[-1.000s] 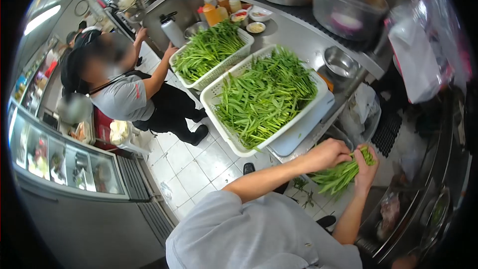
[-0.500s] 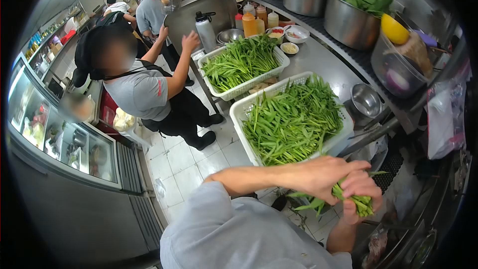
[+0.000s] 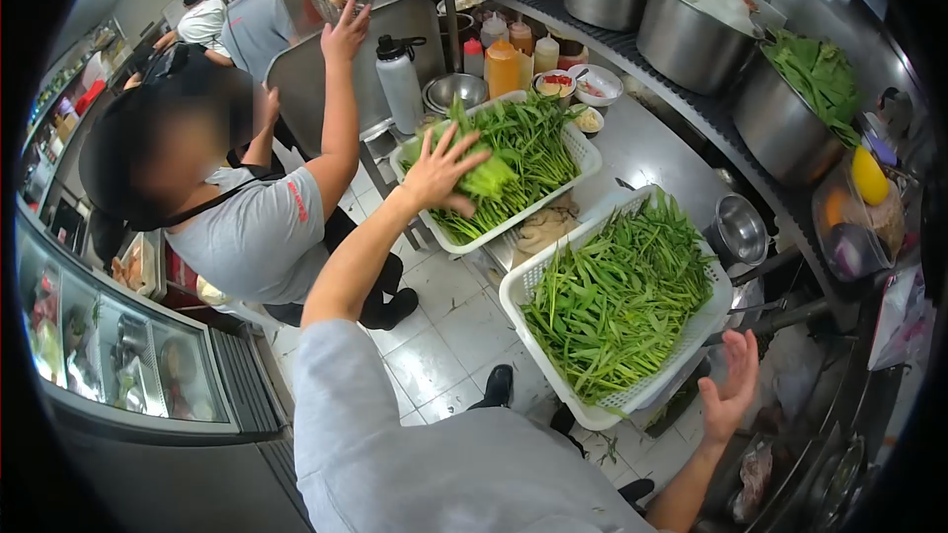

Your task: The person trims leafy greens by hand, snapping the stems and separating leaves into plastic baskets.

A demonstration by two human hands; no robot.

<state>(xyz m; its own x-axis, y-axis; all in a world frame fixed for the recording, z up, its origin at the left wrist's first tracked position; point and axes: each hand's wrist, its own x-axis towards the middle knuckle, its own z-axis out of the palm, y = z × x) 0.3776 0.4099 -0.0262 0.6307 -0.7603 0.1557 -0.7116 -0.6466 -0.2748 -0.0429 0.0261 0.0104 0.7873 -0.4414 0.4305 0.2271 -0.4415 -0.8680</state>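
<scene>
My left hand (image 3: 442, 170) reaches over the farther white basket (image 3: 590, 164) with its fingers spread. Right beside its fingers, a motion-blurred bunch of water spinach (image 3: 487, 178) is over the greens in that basket; whether the fingertips still touch it I cannot tell. More long-stemmed water spinach (image 3: 548, 135) fills this basket. Closer to me, a second white basket (image 3: 713, 308) is heaped with the same leafy stems (image 3: 622, 296). Off this basket's right corner, my right hand (image 3: 729, 385) is raised, open and holding nothing.
A co-worker (image 3: 242, 227) stands at the left with raised hands. Sauce bottles (image 3: 503, 64), a steel flask (image 3: 399, 84) and small bowls (image 3: 595, 86) are behind the baskets. Large pots (image 3: 691, 30) line the shelf at the upper right. A metal bowl (image 3: 741, 229) sits beside the near basket.
Both hands gripped a bunch of water spinach at the lower right. The left hand has since swung over to the far basket with the bunch; the right has let go and opened.
</scene>
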